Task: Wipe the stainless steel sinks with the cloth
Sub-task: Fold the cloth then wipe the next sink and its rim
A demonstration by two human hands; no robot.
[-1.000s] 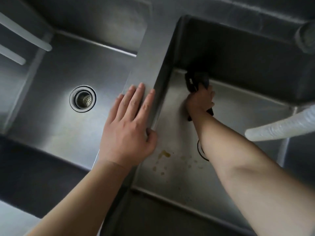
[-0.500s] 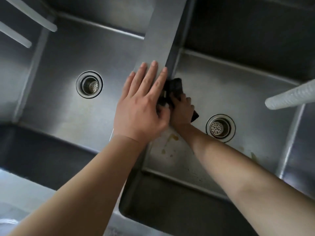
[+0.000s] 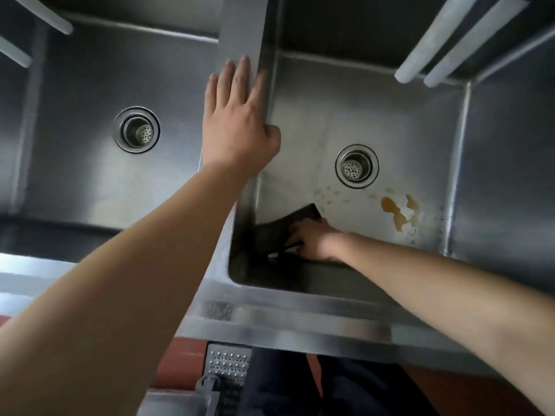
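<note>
Right sink [image 3: 375, 115]: dark cloth [image 3: 285, 228] under right hand [image 3: 315, 240], brown stains [image 3: 396, 213].

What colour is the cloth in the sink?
Black, or very dark. The cloth under the right hand shows in the head view, the only one.

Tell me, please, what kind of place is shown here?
Probably a commercial kitchen or dishwashing area. It has deep square stainless steel sinks set side by side, each with a round metal strainer drain, white ribbed hoses hanging above, and brownish stains on the right sink's floor.
</note>
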